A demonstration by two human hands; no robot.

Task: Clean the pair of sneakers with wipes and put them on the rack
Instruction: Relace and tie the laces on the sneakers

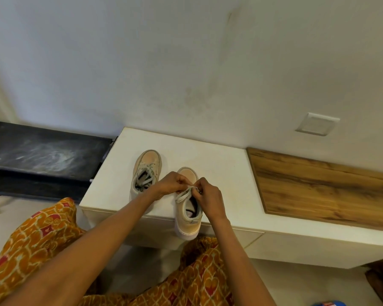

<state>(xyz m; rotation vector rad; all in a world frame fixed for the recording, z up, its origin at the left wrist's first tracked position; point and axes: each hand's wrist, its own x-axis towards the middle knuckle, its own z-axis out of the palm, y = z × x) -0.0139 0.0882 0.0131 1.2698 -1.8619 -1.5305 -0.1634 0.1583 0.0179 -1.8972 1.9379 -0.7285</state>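
Observation:
Two pale beige sneakers stand on a white ledge (221, 173). The left sneaker (145, 171) sits further back, its grey laces loose. The right sneaker (188, 213) lies nearer me, its heel hanging over the ledge's front edge. My left hand (171, 184) and my right hand (208, 195) meet over its tongue, and both pinch its laces (189, 191) between fingertips. No wipe is in view.
A black shoe rack (47, 155) with dusty shelves stands to the left of the ledge. A wooden panel (323, 188) covers the ledge's right part. A white wall plate (316, 124) is above it. My orange patterned garment (31, 244) fills the foreground.

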